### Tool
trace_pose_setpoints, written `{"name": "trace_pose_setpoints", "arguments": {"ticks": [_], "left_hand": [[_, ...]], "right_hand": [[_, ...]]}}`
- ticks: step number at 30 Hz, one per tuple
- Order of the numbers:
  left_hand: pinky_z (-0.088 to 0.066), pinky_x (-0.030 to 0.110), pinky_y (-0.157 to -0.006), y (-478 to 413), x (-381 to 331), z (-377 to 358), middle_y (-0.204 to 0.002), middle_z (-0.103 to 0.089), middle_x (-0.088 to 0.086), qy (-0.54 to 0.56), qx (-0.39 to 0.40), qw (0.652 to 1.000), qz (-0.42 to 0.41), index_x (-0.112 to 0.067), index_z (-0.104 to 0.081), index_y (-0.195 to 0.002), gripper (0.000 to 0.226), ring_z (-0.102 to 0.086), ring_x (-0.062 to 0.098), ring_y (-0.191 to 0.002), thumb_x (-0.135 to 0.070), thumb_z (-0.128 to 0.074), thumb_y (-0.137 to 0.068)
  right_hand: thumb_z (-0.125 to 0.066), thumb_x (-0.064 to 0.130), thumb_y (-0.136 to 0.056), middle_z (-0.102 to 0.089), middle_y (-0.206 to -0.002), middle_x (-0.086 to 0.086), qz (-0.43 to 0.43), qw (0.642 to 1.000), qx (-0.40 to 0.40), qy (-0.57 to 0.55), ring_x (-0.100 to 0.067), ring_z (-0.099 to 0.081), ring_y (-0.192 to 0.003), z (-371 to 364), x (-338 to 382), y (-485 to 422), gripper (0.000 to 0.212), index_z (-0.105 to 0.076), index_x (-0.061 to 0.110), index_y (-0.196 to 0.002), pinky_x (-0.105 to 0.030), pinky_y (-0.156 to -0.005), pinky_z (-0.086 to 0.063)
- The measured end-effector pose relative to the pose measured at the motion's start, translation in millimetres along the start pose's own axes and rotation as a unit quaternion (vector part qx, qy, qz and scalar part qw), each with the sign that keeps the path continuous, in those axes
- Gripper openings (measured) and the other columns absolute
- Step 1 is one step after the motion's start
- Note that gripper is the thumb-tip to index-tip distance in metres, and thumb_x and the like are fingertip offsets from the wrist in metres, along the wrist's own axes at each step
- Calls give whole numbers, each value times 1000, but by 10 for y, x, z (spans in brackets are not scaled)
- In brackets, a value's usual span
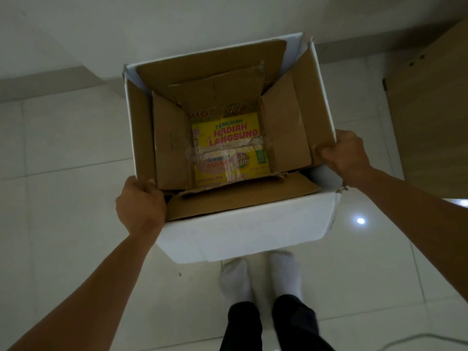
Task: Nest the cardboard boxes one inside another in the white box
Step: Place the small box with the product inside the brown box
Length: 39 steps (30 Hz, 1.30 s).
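Gripping the white box (243,231) by its side walls, the left hand (140,203) and right hand (345,154) hold it above the floor (63,148). Both hands are curled tight on its top edges. Brown boxes (286,127) sit one inside another in it, with a yellow box (228,153) at the bottom.

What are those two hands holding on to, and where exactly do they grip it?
Both grip the white box at its open top edge: the left hand at the near left corner, the right hand on the right side rim, fingers curled inside.
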<state>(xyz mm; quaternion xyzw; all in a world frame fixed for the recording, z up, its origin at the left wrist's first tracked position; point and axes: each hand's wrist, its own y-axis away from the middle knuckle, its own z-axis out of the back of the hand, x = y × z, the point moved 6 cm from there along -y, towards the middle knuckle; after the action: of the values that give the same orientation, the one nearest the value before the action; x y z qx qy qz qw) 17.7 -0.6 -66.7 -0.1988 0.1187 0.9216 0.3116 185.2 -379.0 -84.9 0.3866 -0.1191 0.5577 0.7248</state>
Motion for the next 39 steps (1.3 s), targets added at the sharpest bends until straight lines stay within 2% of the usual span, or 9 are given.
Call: {"name": "trace_pose_setpoints", "arguments": {"ticks": [5,10,14,19,25,27,31,35,39], "left_hand": [[-33,33,-64,367,-248,-207,-81,-65,24,14,13,1000,0,-11,-50,-77,14,-59,43,-77,-19,-56,-87],[-33,34,-64,747,-558,-397,-83,-65,25,6,7,1000,3,-6,-54,-80,15,-59,43,-78,-19,-56,-88],[-36,36,-65,1123,-844,-589,-82,-65,25,12,3,1000,17,-8,-55,-79,15,-59,44,-79,-21,-56,-87],[-37,35,-65,1553,-1223,-864,-78,-65,23,23,-5,999,26,-8,-55,-77,16,-59,42,-76,-20,-57,-86],[-36,33,-63,1869,-1682,-1142,-68,-55,9,31,0,999,35,-12,-49,-72,18,-56,35,-71,-21,-56,-87],[-36,33,-63,1917,-1841,-1223,-68,-53,7,31,0,999,30,-12,-50,-73,18,-54,33,-70,-21,-55,-88],[-36,32,-64,1984,-2123,-1383,-78,-63,15,29,3,999,25,-8,-56,-84,17,-58,35,-75,-23,-52,-90],[-35,32,-65,2023,-2328,-1503,-84,-65,18,18,14,1000,17,-7,-56,-89,18,-60,38,-79,-23,-51,-92],[-36,34,-66,2016,-2342,-1519,-88,-65,20,-5,32,999,5,-5,-53,-94,19,-60,39,-80,-24,-47,-94]], "right_hand": [[-61,10,-80,-51,-57,2,-21,1000,-5,-3,-13,-47,-50,326,-418,14,29,-47,25,-60,-20,-47,-32],[-64,14,-80,-57,-64,-1,-29,999,-10,-9,-19,-54,-57,684,-834,-89,4,-60,14,-80,-21,-54,-41],[-64,11,-81,-62,-80,-11,-41,999,-7,-34,-26,-60,-71,1039,-1158,-227,14,-64,6,-94,-32,-66,-50],[-63,8,-84,-60,-85,-8,-49,998,-17,-43,-15,-55,-62,1459,-1560,-356,22,-62,2,-105,-18,-52,-40],[-64,12,-83,-65,-106,-25,-56,997,-55,-8,-37,-63,-93,1938,-1859,-535,29,-60,-2,-108,-39,-75,-52],[-66,15,-83,-65,-108,-27,-50,995,-81,31,-41,-62,-98,2075,-1898,-568,31,-60,-1,-109,-40,-78,-51],[-60,17,-88,-62,-116,-26,-69,986,-139,63,-42,-59,-105,2297,-1947,-614,35,-53,3,-119,-38,-78,-46],[-52,9,-90,-60,-119,-27,-72,984,-148,63,-43,-59,-106,2382,-1975,-657,38,-49,5,-127,-39,-78,-47],[-56,7,-83,-56,-125,-24,-62,985,-150,57,-43,-56,-109,2314,-1957,-566,56,-39,10,-136,-44,-81,-48]]}}
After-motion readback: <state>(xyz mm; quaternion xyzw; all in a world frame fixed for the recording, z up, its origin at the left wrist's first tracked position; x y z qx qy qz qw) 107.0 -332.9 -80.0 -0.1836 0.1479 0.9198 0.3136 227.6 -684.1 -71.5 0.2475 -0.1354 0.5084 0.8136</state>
